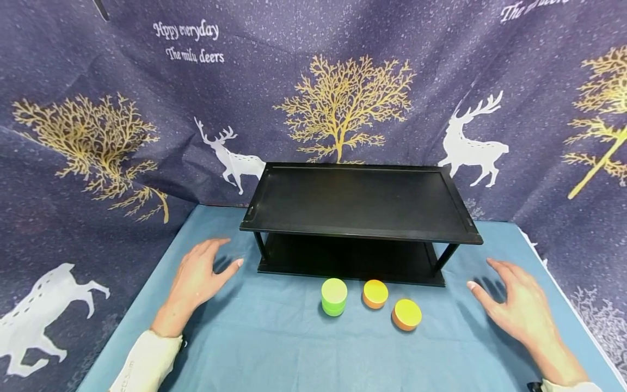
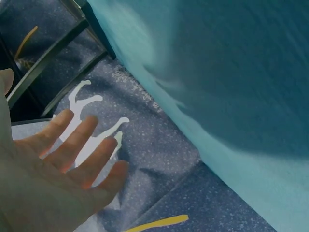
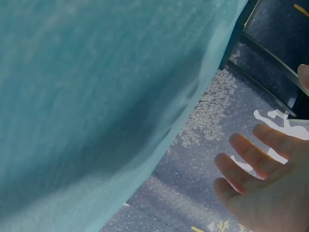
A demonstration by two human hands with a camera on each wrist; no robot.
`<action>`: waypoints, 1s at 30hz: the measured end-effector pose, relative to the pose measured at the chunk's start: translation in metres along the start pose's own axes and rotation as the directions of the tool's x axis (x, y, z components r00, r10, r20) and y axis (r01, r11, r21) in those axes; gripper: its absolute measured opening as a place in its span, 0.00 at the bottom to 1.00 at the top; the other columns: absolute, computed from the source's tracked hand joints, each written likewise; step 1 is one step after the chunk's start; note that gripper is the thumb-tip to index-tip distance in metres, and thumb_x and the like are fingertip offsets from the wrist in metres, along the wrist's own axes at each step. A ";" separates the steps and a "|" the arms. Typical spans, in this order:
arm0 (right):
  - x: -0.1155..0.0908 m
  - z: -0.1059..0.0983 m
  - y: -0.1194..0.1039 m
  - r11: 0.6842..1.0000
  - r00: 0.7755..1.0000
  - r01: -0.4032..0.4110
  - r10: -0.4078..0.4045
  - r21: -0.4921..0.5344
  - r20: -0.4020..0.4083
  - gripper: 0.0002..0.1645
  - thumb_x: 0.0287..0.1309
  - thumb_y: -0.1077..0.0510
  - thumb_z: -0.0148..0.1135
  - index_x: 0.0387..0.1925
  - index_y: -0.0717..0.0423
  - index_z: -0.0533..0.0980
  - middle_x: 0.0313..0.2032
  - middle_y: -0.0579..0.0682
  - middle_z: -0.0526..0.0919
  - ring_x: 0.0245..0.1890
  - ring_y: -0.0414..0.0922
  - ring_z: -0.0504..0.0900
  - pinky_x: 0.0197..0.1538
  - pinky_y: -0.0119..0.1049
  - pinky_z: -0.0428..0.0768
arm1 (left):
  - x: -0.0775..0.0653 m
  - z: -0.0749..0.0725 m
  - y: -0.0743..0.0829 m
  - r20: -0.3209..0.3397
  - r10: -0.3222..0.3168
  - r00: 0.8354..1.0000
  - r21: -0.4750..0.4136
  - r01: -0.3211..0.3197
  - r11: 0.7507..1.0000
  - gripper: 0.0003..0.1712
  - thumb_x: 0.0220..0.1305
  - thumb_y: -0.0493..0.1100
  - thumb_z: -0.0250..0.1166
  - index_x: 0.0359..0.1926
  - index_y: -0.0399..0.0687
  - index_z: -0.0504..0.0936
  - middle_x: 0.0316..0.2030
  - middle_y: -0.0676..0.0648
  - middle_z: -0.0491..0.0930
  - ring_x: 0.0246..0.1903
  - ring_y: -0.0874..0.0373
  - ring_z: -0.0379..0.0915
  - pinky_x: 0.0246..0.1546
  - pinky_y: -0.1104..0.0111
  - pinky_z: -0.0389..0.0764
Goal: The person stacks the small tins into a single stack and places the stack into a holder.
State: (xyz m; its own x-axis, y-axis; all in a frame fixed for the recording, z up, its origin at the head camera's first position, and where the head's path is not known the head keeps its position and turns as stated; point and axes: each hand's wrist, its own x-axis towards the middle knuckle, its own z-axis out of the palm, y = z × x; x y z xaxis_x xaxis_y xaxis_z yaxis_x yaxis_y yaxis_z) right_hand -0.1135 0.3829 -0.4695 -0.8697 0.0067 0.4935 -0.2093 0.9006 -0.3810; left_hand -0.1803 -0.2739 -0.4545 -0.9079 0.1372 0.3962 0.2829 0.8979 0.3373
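Observation:
My left hand (image 1: 200, 273) hovers over the blue cloth left of the black two-tier rack (image 1: 360, 201), fingers spread and holding nothing. On the opposite side, my right hand (image 1: 519, 302) is held the same way, empty, its thumb toward the rack. Between the hands, in front of the rack, stands a green round piece (image 1: 334, 296), apparently two stacked parts. Two orange round pieces with yellow tops, one nearer the rack (image 1: 375, 294) and one closer to me (image 1: 406, 314), sit to its right. Both wrist views show the relaxed fingers of the left hand (image 2: 72, 169) and right hand (image 3: 265, 179).
Blue cloth (image 1: 274, 348) covers the table. Behind it and along the sides hangs a dark blue curtain (image 1: 274, 98) printed with white deer and golden trees. The rack's lower shelf (image 1: 343, 261) lies under its raised top, joined by black legs.

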 end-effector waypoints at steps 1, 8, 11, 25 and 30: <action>0.000 0.000 -0.001 1.000 1.000 0.002 -0.002 0.001 0.002 0.41 0.58 0.48 0.78 0.65 0.68 0.76 0.58 0.73 0.78 0.57 0.76 0.73 0.59 0.69 0.66 | -0.001 0.000 0.001 0.001 0.001 1.000 -0.001 -0.001 1.000 0.39 0.69 0.68 0.68 0.67 0.45 0.80 0.63 0.38 0.80 0.64 0.35 0.73 0.61 0.34 0.70; -0.003 -0.002 -0.008 1.000 1.000 0.009 -0.009 0.006 0.006 0.41 0.57 0.48 0.78 0.65 0.66 0.76 0.58 0.71 0.79 0.58 0.74 0.73 0.59 0.68 0.66 | -0.003 -0.001 0.009 0.013 0.001 1.000 -0.001 -0.001 1.000 0.40 0.68 0.69 0.68 0.67 0.45 0.80 0.63 0.39 0.81 0.64 0.38 0.74 0.62 0.36 0.70; -0.004 -0.001 -0.012 1.000 1.000 0.015 -0.015 0.012 0.003 0.41 0.57 0.48 0.78 0.65 0.66 0.76 0.58 0.70 0.79 0.58 0.73 0.74 0.59 0.68 0.67 | -0.005 -0.001 0.012 0.016 0.010 1.000 -0.006 -0.009 1.000 0.39 0.68 0.68 0.68 0.67 0.45 0.80 0.62 0.40 0.81 0.64 0.39 0.74 0.62 0.36 0.71; -0.007 -0.001 -0.027 0.999 0.999 0.030 -0.030 0.028 0.009 0.41 0.56 0.49 0.79 0.67 0.63 0.76 0.59 0.68 0.79 0.60 0.70 0.73 0.61 0.66 0.66 | -0.009 0.002 0.028 0.034 0.042 0.999 -0.041 -0.041 0.998 0.39 0.67 0.70 0.68 0.67 0.49 0.81 0.61 0.44 0.83 0.62 0.42 0.77 0.59 0.39 0.74; -0.008 -0.003 -0.032 0.999 0.999 0.028 -0.029 0.030 0.018 0.42 0.56 0.48 0.79 0.68 0.62 0.76 0.60 0.67 0.79 0.60 0.70 0.73 0.61 0.66 0.66 | -0.011 0.003 0.035 0.050 0.054 0.997 -0.051 -0.052 0.997 0.39 0.67 0.70 0.68 0.67 0.49 0.81 0.61 0.45 0.83 0.62 0.43 0.78 0.61 0.39 0.74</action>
State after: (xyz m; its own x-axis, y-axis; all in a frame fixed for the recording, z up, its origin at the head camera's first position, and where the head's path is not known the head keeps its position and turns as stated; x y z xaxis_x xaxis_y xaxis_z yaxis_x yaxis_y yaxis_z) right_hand -0.0988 0.3555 -0.4594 -0.8711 -0.0271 0.4904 -0.2474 0.8868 -0.3904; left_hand -0.1619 -0.2430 -0.4497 -0.9055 0.2062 0.3708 0.3448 0.8669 0.3599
